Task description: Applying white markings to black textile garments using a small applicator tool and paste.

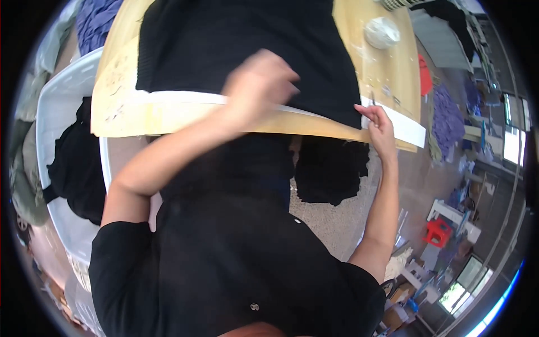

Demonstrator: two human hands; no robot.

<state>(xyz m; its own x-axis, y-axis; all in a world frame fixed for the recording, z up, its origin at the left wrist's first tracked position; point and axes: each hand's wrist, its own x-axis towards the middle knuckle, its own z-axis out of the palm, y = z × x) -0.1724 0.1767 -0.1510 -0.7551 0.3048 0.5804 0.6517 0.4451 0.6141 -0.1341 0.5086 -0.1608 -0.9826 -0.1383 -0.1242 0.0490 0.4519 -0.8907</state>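
A black knitted garment (241,45) lies spread on the wooden table, with a ribbed band along its left edge. My left hand (261,81) is over the garment's near edge, smeared by motion, and its fingers cannot be read clearly. At the garment's near right corner is my right hand (379,123), its fingers bent together beside the fabric edge. A thin dark pointed thing (373,98) sticks up just beyond these fingers; whether they grip it is unclear. Under the garment's near edge runs a long white strip (409,128), which juts out to the right.
The wooden table (115,90) ends just in front of me. A white ball of string or film (382,32) sits at its far right. To the left stands a white tub (48,140) with black cloth (76,168) in it. Black fabric (331,171) hangs below the table edge.
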